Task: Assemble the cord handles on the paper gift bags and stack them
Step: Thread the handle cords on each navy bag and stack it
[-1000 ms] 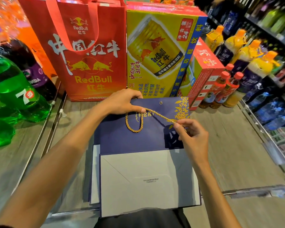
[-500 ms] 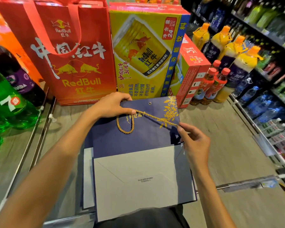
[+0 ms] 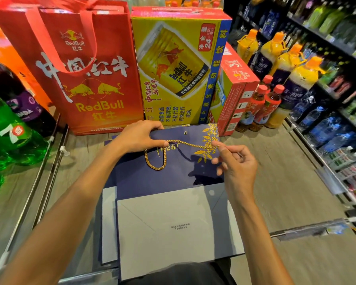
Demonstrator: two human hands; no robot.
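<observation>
The head view is showing a flat navy-blue paper gift bag with gold leaf print (image 3: 173, 177) lying on top of a small pile of similar folded bags (image 3: 108, 223), its pale grey base panel folded toward the person. A tall red paper carrier bag (image 3: 86, 79) and a yellow cardboard drinks carton (image 3: 177, 68) are standing just beyond the fingers.

Over the last second the left hand (image 3: 140, 136) is staying clamped on the bag's top edge, thumb and forefinger pinching the twisted gold cord handle (image 3: 158, 159) near the left hole, which the hand is hiding. The right hand (image 3: 237, 163) is lifting and drawing the cord's free end out to the right; its fingers (image 3: 218, 145) are pinching that end, the other fingers loosely curled. The cord is now running more tautly between the two sets of fingers, while a slack loop is hanging below the left fingers.

The small metal eyelet (image 3: 185, 132) is sitting empty, just above the stretched cord and between the two hands. By my reading, the free end is being lined up for that eyelet, so this handle is half fitted and stacking is still waiting.
</observation>
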